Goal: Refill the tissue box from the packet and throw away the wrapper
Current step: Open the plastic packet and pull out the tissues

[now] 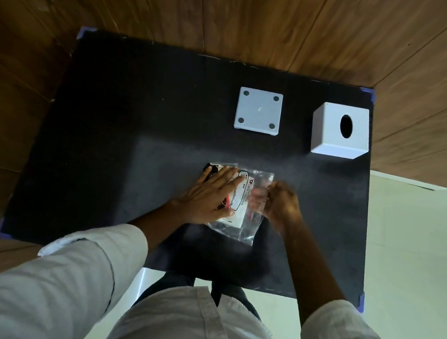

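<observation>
A tissue packet [241,199] in clear printed plastic lies flat near the middle of the black table [137,130]. My left hand [208,195] presses down on its left part with fingers spread. My right hand [280,201] pinches the clear wrapper at the packet's right end; that hand is blurred. The white cube tissue box [339,133] with an oval slot on top stands at the back right. Its white square base plate [258,110], with four round pads, lies flat to the left of the box.
Blue tape [372,93] marks the table's corners. A wooden wall [235,16] rises behind the table. Pale floor tiles [418,249] lie to the right, and my legs stand at the table's near edge.
</observation>
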